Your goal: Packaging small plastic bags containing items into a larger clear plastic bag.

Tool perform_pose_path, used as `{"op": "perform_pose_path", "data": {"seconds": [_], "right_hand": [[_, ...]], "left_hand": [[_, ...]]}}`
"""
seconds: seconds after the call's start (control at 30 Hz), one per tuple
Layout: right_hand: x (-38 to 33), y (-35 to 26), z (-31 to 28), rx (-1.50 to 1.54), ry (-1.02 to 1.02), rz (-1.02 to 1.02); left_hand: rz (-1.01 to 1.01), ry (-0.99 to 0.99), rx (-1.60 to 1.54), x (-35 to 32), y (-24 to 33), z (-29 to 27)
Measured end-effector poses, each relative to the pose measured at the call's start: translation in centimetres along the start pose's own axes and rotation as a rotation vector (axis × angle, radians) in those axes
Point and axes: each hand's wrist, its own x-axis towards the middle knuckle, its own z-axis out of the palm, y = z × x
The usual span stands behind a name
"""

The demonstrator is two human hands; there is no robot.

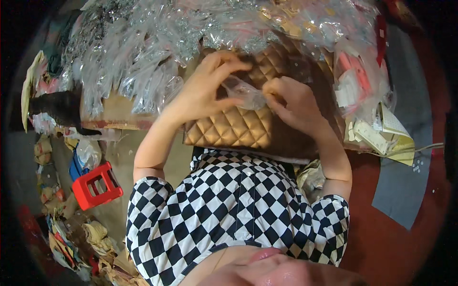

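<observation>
Both hands are up over the gold quilted cushion (229,128), pinching one small clear plastic bag (245,93) between them. The left hand (202,90) grips its near edge with curled fingers; the right hand (291,102) clamps the other end. Beyond the hands, heaps of clear packets (143,52) cover the table (114,114).

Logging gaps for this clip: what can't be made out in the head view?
- Contents of the small clear plastic bag between the left hand and right hand: too small, glare.
- Right fingers' grip: curled behind the bag.
- Heap of clear plastic packets: contents blurred.
- Gold quilted cushion: its top lies under hands and packets.
</observation>
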Motion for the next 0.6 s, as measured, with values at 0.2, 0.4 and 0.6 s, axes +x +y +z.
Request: {"op": "perform_pose_path", "data": {"seconds": [0.2, 0.4, 0.6], "right_hand": [[0.5, 0.2, 1.1, 0.117, 0.094, 0.119], [-0.2, -0.2, 1.0, 0.055, 0.127, 0.148], [-1.7, 0.0, 1.8, -0.018, 0.037, 0.124]], "left_hand": [[0.106, -0.043, 0.249, 1.8, 0.2, 3.3], [0.108, 0.087, 0.182, 1.3, -0.2, 4.7], [0.060, 0.139, 0.275, -0.5, -1.1, 4.0]]}}
